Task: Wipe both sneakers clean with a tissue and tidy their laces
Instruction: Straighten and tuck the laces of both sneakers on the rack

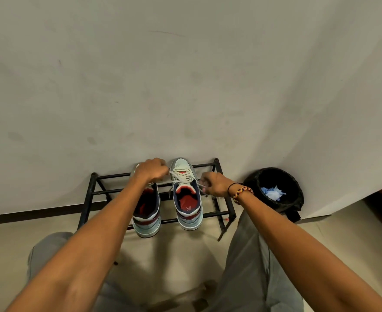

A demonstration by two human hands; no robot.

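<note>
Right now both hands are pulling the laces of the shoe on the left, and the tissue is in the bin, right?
Not quite. The head view shows both hands, left and right, pulling the laces of the shoe on the right. The tissue is in the bin.

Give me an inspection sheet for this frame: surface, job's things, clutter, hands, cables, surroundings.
Surface: black metal shoe rack against the wall; pale tiled floor below.
Job's things: left sneaker and right sneaker side by side on the rack, toes to the wall, heels over its front edge. Laces of the right sneaker pulled out to both sides. No tissue in hand.
Clutter: crumpled bluish tissue in the black bin.
Hands: left hand and right hand each pinch a lace end.
Cables: nothing seen.
Surroundings: scuffed white wall, dark skirting; bin right of the rack; person's grey trousers in the foreground.
</note>
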